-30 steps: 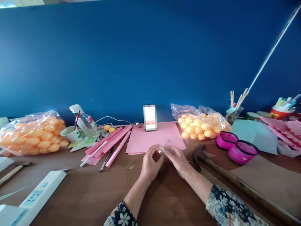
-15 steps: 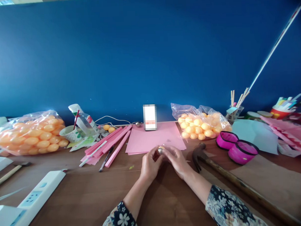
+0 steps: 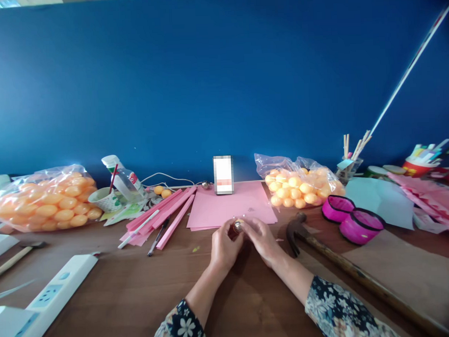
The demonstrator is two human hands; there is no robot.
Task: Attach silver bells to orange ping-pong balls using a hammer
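A small shiny silver ball [image 3: 238, 225] sits between the fingertips of both hands, over the front edge of the pink paper sheets [image 3: 207, 208]. My left hand [image 3: 224, 247] is closed on it from the left, thumb and fingers bent round it. From the other side my right hand [image 3: 263, 241] meets it, its fingers pinched on the same ball. Whether the ball has a slot or loop is too small to make out. Behind the hands, a phone [image 3: 224, 176] stands upright on the paper, its screen blurred.
A claw hammer [image 3: 334, 255] lies right of my right hand, beside magenta mesh rings [image 3: 361, 227]. Bags of orange balls stand left [image 3: 60, 203] and right [image 3: 297, 188]. Pink paper strips [image 3: 176, 214], a pen [image 3: 158, 237] and a white power strip [image 3: 54, 292] lie on the left.
Both hands have shifted very slightly while keeping the silver ball between them. Nothing was let go or picked up.
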